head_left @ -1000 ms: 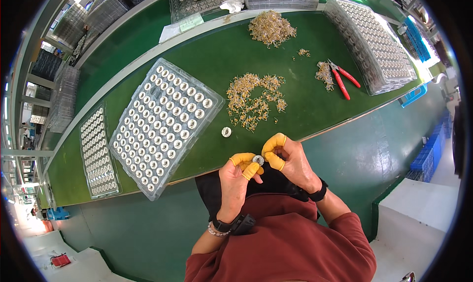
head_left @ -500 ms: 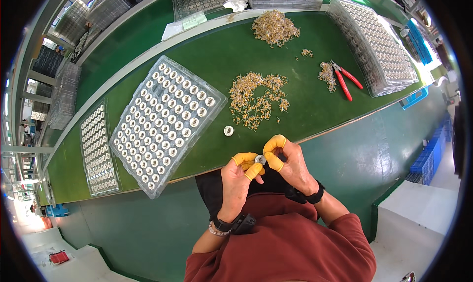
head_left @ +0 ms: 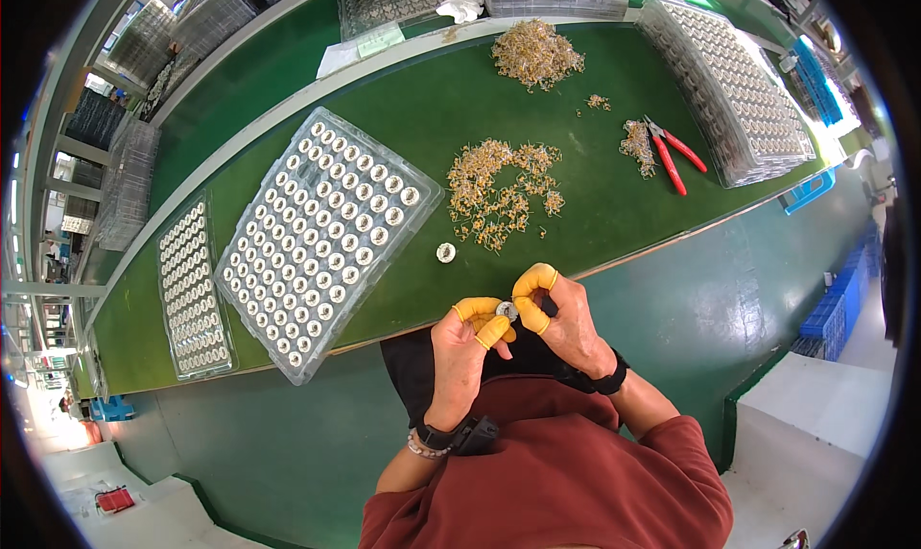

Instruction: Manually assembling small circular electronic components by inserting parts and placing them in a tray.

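The green table (head_left: 595, 184) carries all the goods in this report. A stack of clear trays (head_left: 696, 119) stands at the table's right end, its top filled with rows of pale round parts. A large tray (head_left: 398, 238) of white rings lies aslant in the left half, its near corner projecting past the table's near edge. A narrow tray (head_left: 206, 373), also of rings, lies at the left end. The left hand (head_left: 459, 347) and the right hand (head_left: 568, 321) meet at the middle of the near edge, yellow covers on their fingers. A loose heap (head_left: 480, 175) of small wire-legged pieces spreads over the table's middle; a denser pile (head_left: 537, 55) sits by the far edge. Red-handled pliers (head_left: 669, 168) lie near the stack, a small bunch (head_left: 637, 148) of pieces just beside them. A single ring (head_left: 446, 252) rests toward the near edge, between the heap and the left hand. The held ring (head_left: 507, 310) is off the surface, pinched between the left hand's covered thumb and fingers. The right fingertips are drawn close at its right side; whether they grip anything cannot be told.
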